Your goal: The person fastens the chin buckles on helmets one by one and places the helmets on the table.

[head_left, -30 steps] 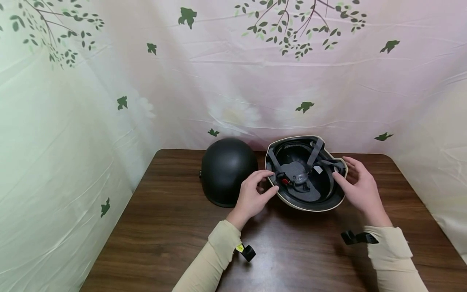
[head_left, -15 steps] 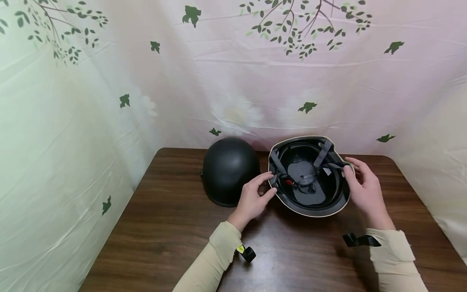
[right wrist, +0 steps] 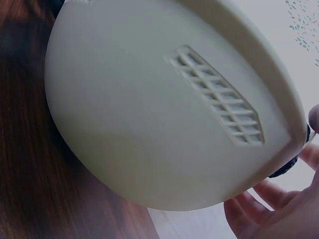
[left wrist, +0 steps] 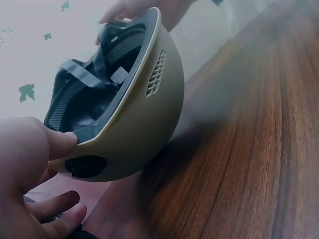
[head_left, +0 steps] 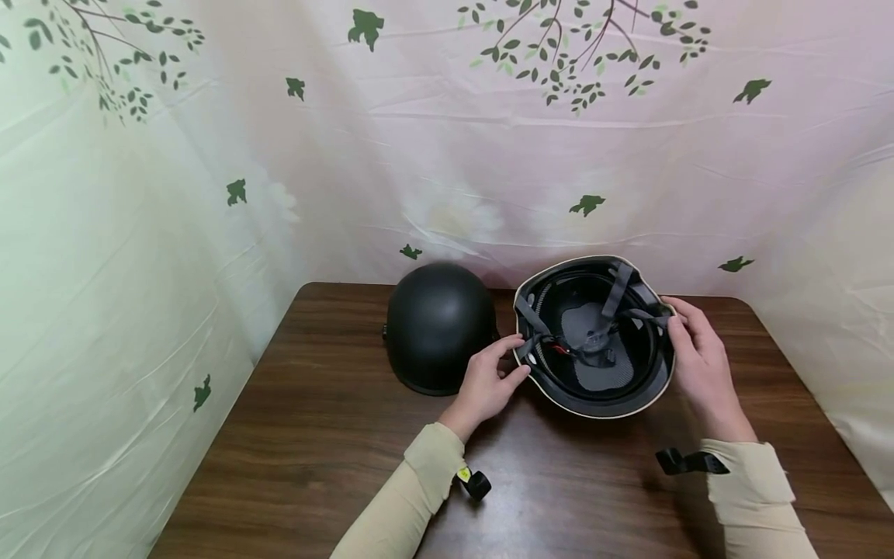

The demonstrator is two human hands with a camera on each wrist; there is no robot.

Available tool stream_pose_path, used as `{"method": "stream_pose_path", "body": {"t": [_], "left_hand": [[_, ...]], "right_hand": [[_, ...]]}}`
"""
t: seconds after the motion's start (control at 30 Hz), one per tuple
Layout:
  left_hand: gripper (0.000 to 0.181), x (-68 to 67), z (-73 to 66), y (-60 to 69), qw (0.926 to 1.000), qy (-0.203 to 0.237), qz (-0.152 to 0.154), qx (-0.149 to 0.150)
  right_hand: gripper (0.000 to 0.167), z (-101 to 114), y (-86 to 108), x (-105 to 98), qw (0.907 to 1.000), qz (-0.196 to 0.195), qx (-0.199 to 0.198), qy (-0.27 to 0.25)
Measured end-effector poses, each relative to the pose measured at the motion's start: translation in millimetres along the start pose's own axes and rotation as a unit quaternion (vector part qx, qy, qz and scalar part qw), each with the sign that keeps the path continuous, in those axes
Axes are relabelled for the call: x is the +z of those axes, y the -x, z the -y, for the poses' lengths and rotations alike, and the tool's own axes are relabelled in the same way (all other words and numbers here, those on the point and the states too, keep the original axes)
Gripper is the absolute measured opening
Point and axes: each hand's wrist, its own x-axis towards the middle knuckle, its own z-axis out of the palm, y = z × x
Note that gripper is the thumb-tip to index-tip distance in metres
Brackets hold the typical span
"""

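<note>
A tan helmet (head_left: 604, 376) is held with its hollow black inside facing up and toward me in the head view. Grey straps (head_left: 615, 291) cross the opening, and a dark padded liner shows below them. My left hand (head_left: 485, 384) pinches its left rim, thumb on the edge and some fingers outside. On the opposite side my right hand (head_left: 704, 373) grips the rim, its thumb over the edge and fingers behind. Both wrist views show the smooth shell (right wrist: 134, 109) with a slatted vent (left wrist: 156, 73). Whether the shell touches the table cannot be told.
A black helmet (head_left: 440, 330) sits dome up just left of the tan one, close to my left hand. The brown wooden table (head_left: 335, 466) ends at a back edge near both helmets. A pale printed curtain (head_left: 461, 155) hangs behind and at both sides.
Both hands have shifted the tan helmet slightly right and tipped it so its inside faces me more. The right hand moved right with the rim. The black helmet stays put.
</note>
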Motion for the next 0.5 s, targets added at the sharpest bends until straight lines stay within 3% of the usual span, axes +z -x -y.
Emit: {"method": "stream_pose_path", "body": {"t": [0.23,0.37,0.5], "left_hand": [[0.047,5.0,-8.6,-2.6,0.9993,-0.038,0.006,-0.003],[0.044,6.0,-12.8,-3.9,0.9977,-0.067,0.004,0.014],[0.043,-2.3,-34.1,-3.6,0.9972,-0.073,0.014,0.007]], "right_hand": [[0.048,2.4,0.5,-1.6,0.9995,0.011,-0.023,-0.019],[0.051,0.7,1.4,-3.4,0.9981,0.027,-0.028,-0.048],[0.053,-2.3,2.3,-3.7,0.9983,0.024,-0.025,-0.048]]}}
